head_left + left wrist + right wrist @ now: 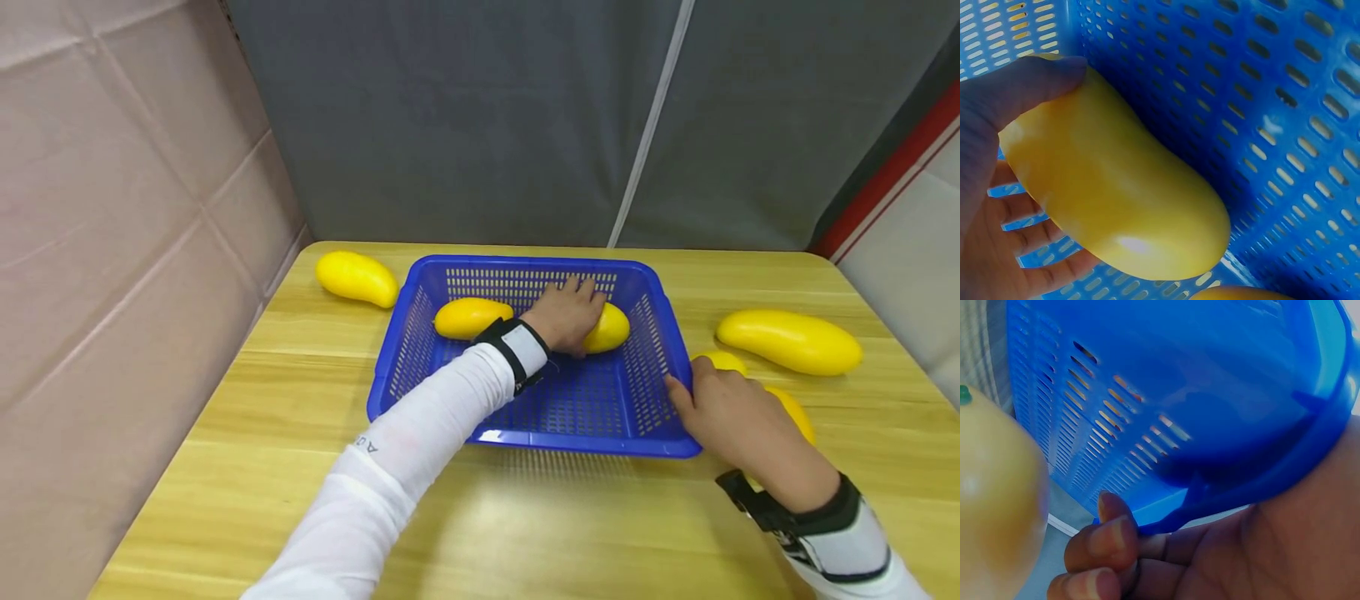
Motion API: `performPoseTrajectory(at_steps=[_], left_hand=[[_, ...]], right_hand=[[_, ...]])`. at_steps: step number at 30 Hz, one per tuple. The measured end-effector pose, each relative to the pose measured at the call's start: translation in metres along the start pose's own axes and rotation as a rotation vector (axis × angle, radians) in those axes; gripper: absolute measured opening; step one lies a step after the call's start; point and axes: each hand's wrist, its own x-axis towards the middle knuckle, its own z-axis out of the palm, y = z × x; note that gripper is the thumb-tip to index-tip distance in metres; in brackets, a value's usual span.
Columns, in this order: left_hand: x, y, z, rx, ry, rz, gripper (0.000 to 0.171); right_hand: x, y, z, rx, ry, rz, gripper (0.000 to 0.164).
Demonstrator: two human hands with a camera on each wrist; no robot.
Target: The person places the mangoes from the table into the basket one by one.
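A blue plastic basket [585, 442] with slotted walls stands on the wooden table. Inside it my left hand [566, 317] grips a yellow mango [611, 329]. The left wrist view shows my thumb over this mango [1129, 181] and the fingers beneath it, close to the basket wall. Another mango [468, 318] lies in the basket to the left. At the basket's front right corner my right hand [738, 417] holds the rim, its fingers curled under the edge [1235, 503] in the right wrist view.
Outside the basket, one mango [356, 277] lies at the back left. To the right are a large mango [791, 342] and two more, one mango [720, 361] and another mango [795, 412], partly hidden by my right hand. A grey curtain [465, 125] hangs behind the table.
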Motion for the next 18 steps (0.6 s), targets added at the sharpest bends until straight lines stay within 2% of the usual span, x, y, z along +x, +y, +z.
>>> performPoseTrajectory(at_steps=[18], left_hand=[[-0.0049, -0.0008, -0.0081, 0.020, -0.026, 0.020, 0.094]], right_hand=[[-0.0003, 0.0004, -0.0013, -0.006, -0.001, -0.006, 0.061]])
